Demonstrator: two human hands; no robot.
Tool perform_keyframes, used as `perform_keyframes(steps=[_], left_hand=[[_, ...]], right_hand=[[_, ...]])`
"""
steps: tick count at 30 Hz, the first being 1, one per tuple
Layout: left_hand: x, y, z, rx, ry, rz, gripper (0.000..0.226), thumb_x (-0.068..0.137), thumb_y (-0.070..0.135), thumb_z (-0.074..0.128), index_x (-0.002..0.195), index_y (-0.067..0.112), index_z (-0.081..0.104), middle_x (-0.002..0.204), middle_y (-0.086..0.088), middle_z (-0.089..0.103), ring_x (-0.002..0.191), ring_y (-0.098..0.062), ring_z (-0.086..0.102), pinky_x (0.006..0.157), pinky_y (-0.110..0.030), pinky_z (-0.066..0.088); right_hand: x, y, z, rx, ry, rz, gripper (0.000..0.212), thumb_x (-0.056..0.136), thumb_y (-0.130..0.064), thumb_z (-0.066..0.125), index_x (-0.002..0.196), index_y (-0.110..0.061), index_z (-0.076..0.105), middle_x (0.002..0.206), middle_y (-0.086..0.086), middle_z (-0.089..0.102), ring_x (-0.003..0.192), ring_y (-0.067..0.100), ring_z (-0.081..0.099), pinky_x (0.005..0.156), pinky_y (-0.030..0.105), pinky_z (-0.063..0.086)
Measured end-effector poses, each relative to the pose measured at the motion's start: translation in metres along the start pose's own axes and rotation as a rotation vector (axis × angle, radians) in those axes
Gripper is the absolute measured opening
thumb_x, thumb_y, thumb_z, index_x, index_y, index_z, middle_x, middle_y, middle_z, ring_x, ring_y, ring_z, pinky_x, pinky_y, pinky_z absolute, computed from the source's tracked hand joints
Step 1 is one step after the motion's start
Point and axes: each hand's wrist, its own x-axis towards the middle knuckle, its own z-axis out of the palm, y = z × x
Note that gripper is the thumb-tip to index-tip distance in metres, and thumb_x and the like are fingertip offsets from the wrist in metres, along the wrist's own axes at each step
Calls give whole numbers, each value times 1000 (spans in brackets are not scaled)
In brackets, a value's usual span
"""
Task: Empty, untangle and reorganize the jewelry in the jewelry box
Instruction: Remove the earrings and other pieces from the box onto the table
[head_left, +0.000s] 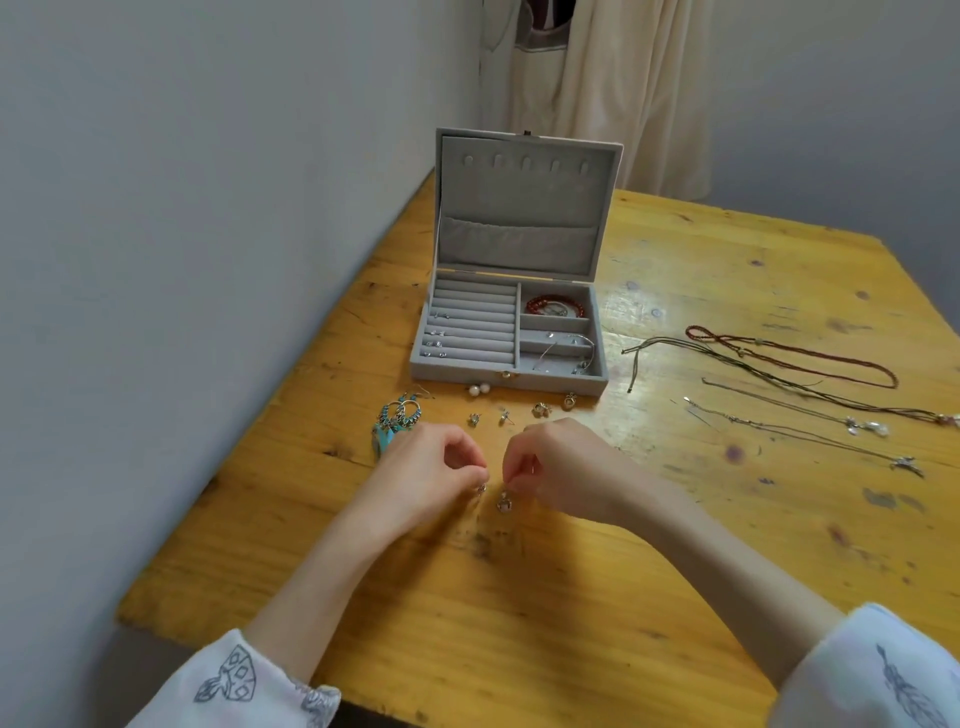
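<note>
**Inspector:** The small silver earring (503, 503) is hanging just above the desk (519, 649), on the near side of the jewelry box (506, 332). The right hand (558, 467) is pinching its top between curled fingertips. The left hand (431, 465) is pinching a second small silver piece (481, 488) the same way. Whether the two pieces are linked, I cannot tell.

**Assessor:** What does the step call for?

**Inspector:** In my judgement, the hands are separating or pairing the pieces. Keeping them low over the desk would limit any drop; easing apart gently would avoid bending a hook.

**Assessor:** And around the box?

**Inspector:** It is standing open, studs sitting in the ring rolls and a red bead bracelet (555, 306) in a rear compartment. Loose studs (488, 415) and turquoise earrings (397, 418) are lying just before it; necklaces (789, 384) are stretched out to its right.
</note>
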Motion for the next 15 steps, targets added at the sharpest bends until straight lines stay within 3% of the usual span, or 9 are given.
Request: perform_keyframes(steps=[5,10,15], left_hand=[[6,2,5,44,27,-2,3,79,28,69,80,30,67,80,13,61,78,-4,51,86,-30,43],[11,0,9,53,50,-21,14,81,27,67,94,25,70,100,5,68,104,-15,55,97,-40,39],[14,-1,6,68,36,5,17,83,27,64,100,27,68,88,9,64,91,-12,54,96,-39,40]], right_hand=[[8,3,7,-38,104,1,13,85,-14,58,92,-18,68,90,-2,62,81,11,50,73,22,42],[10,7,10,-49,142,-2,14,84,-13,58,93,-18,67,88,-3,59,89,17,53,75,26,41],[11,12,9,-25,145,-15,16,87,-19,57,99,-21,66,94,-3,60,87,12,47,73,23,35]])
